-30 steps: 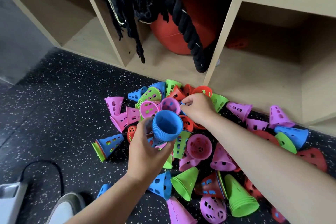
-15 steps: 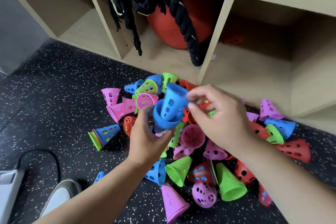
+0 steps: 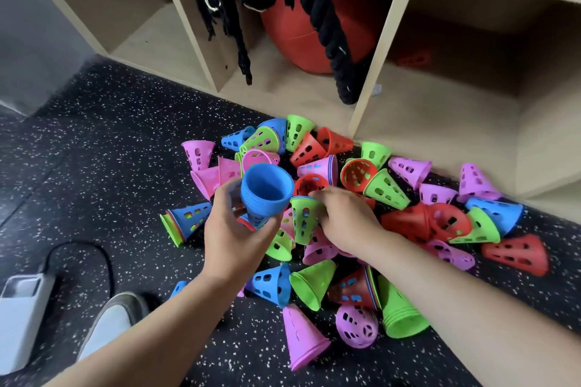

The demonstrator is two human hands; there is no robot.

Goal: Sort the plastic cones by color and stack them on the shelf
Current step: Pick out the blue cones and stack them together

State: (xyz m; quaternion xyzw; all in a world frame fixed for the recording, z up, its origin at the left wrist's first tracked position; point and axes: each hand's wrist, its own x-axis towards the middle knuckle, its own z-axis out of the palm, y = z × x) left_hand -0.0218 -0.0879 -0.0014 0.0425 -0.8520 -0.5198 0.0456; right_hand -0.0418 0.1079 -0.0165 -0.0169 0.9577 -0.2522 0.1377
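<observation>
A pile of perforated plastic cones (image 3: 386, 188) in pink, green, blue and red lies on the dark speckled floor in front of a wooden shelf (image 3: 380, 50). My left hand (image 3: 234, 239) is shut on a nested stack of blue cones (image 3: 265, 195), its wide mouth facing up toward me. My right hand (image 3: 345, 218) reaches down into the middle of the pile, fingers resting against a green cone (image 3: 301, 220) just right of the blue stack. Whether those fingers grip the green cone is unclear.
A red ball (image 3: 301, 31) and thick black ropes (image 3: 323, 19) fill the middle shelf cubby. One red cone (image 3: 413, 56) sits deep in the right cubby. A white device with a black cable (image 3: 22, 314) and my shoe (image 3: 110, 320) are at lower left.
The blue cone my right hand brought over is now nested in the stack. My right hand has let go and dropped back into the pile by a green cone.
</observation>
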